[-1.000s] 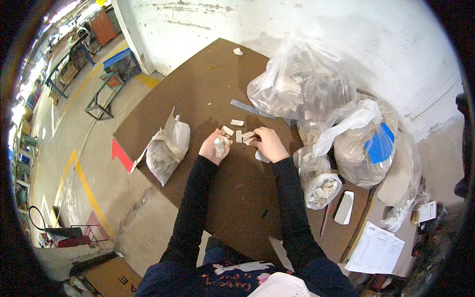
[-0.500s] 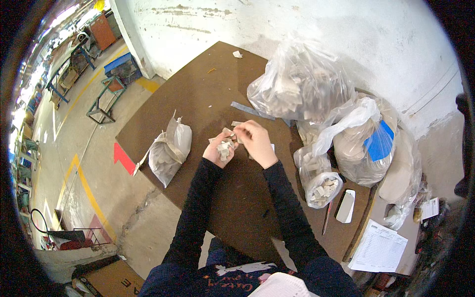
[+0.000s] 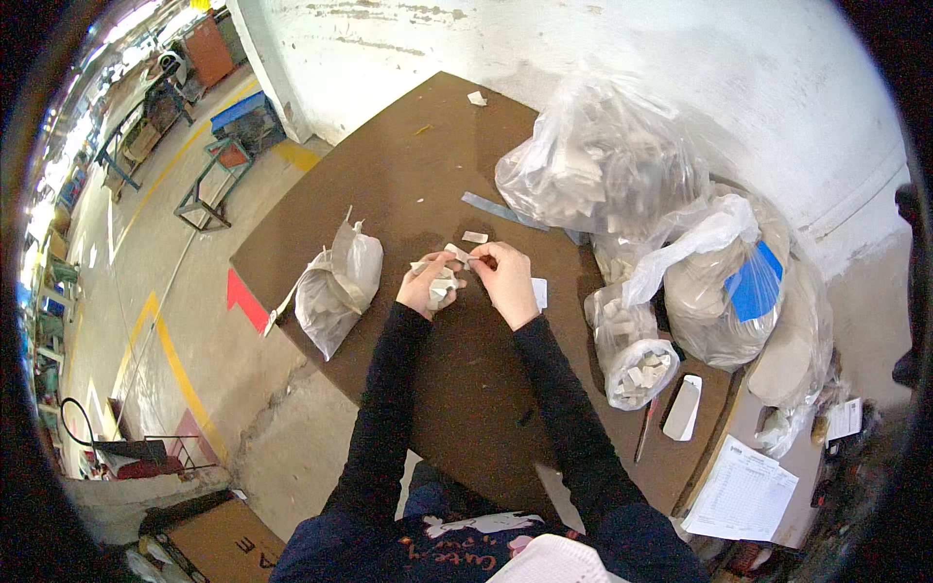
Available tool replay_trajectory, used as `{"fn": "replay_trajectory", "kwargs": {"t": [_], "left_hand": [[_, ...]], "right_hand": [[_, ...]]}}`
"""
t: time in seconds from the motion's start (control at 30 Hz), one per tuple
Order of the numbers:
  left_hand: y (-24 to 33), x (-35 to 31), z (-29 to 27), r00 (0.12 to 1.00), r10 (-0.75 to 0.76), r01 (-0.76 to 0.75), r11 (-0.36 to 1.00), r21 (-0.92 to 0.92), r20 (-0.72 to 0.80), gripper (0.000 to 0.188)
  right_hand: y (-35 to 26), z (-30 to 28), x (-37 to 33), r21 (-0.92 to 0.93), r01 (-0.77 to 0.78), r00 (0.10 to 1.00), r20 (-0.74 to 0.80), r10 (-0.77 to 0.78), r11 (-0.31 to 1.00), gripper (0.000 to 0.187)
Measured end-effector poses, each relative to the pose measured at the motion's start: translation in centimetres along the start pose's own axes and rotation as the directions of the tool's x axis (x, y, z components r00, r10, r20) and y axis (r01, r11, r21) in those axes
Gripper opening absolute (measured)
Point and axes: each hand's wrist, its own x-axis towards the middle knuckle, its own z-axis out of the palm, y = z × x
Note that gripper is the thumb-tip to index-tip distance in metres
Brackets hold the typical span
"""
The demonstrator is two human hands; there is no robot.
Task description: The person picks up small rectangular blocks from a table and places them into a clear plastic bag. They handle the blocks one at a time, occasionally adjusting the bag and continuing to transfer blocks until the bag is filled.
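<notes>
My left hand (image 3: pixel 425 288) is closed around a bunch of small whitish pieces (image 3: pixel 443 285), several of them showing in the palm and between the fingers. My right hand (image 3: pixel 504 282) meets it over the brown table, thumb and forefinger pinching one pale rectangular piece (image 3: pixel 460 254) at the left hand's fingertips. Just beyond the hands another small pale piece (image 3: pixel 475 237) lies flat on the table. Partly covered by my right hand, a white card-like piece (image 3: pixel 539 292) lies to its right.
An open whitish bag (image 3: pixel 338 287) stands at the table's (image 3: pixel 389 175) left edge. On the right are a large clear bag of pale pieces (image 3: pixel 607 160), a smaller open bag (image 3: pixel 641 374), a white oblong object (image 3: pixel 682 408), a red pen (image 3: pixel 645 429) and printed sheets (image 3: pixel 741 491).
The right hand has drawn slightly back toward me, and the pale piece beyond the hands now lies uncovered on the table. The whole view has shifted a little.
</notes>
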Motion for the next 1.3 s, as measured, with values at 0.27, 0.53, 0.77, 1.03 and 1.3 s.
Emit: {"fn": "replay_trajectory", "kwargs": {"t": [0.27, 0.53, 0.77, 1.03, 1.3], "left_hand": [[-0.8, 1.0, -0.9, 0.984, -0.095, 0.125, 0.971, -0.202, 0.152, 0.025], [0.9, -0.2, 0.1, 0.991, 0.029, -0.038, 0.997, -0.064, -0.132, 0.018], [1.0, 0.8, -1.7, 0.976, 0.057, -0.066, 0.997, -0.034, -0.212, 0.037], [0.9, 1.3, -3.3, 0.993, 0.035, -0.062, 0.965, -0.256, -0.111, 0.051], [0.7, 1.1, -1.1, 0.991, 0.128, -0.115, 0.965, 0.236, -0.041, 0.032]], "right_hand": [[-2.2, -0.3, 0.7, 0.326, -0.179, 0.976, 0.174, 0.127, 0.928, 0.019], [-0.9, 1.5, -0.1, -0.237, 0.041, 0.999, 0.030, -0.035, 0.971, 0.048], [0.0, 1.8, 1.3, -0.277, 0.179, 0.968, 0.219, -0.120, 0.944, 0.042], [-0.8, -0.3, 1.3, -0.159, -0.031, 0.998, 0.041, 0.038, 0.987, 0.011], [-0.3, -4.9, -3.1, -0.255, -0.014, 0.970, 0.230, 0.075, 0.967, 0.025]]}}
